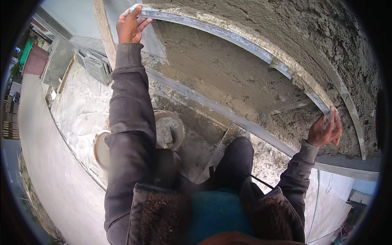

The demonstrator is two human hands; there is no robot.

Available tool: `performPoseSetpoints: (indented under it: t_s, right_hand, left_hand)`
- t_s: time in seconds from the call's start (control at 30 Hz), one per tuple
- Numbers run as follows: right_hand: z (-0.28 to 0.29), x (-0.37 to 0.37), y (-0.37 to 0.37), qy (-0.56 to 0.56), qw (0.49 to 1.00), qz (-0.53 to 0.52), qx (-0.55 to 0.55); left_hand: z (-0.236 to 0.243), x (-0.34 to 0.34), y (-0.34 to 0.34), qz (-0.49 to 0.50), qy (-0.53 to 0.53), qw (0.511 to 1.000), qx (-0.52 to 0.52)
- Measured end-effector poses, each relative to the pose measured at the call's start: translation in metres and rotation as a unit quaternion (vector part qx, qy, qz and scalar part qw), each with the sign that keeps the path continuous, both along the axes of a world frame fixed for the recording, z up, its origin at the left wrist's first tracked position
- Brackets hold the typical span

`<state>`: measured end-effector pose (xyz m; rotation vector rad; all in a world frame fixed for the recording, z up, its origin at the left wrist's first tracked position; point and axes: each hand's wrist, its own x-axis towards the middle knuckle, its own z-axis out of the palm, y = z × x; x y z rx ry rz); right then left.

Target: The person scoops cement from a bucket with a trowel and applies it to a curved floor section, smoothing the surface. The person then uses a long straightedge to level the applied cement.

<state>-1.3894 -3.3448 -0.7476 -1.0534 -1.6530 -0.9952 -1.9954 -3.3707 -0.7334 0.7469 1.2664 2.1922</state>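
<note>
With both arms stretched wide, I hold a long metal straightedge across a grey, rough mortar wall. My left hand grips its far left end, thumb over the bar and fingers beneath. At the other end, my right hand pinches the lower right tip between thumb and fingers. Wet mortar is heaped along the upper edge of the bar. Below it the wall surface looks smoother than the coarse mortar above. The bar seems bent because of the lens.
Two round buckets stand below my left arm, one with a block-shaped thing inside. Grey slabs lean at the left. A long pale strip runs beneath the wall. Another narrow strip crosses the mortar on the right.
</note>
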Motion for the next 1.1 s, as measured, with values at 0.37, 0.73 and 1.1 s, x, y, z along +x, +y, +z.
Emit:
performPoseSetpoints:
  t_s: [0.37, 0.73, 1.1]
  right_hand:
    - [0.011, 0.000, 0.004, -0.008, 0.999, -0.035, 0.016]
    - [0.016, 0.006, 0.008, 0.029, 0.999, -0.032, 0.019]
    - [0.035, 0.022, 0.019, 0.054, 0.996, 0.018, 0.075]
  left_hand:
    - [-0.007, -0.008, 0.002, 0.019, -0.037, 0.999, -0.007]
    - [0.031, -0.011, 0.005, -0.011, -0.050, 0.998, -0.037]
    - [0.061, -0.059, 0.013, -0.077, -0.085, 0.993, 0.018]
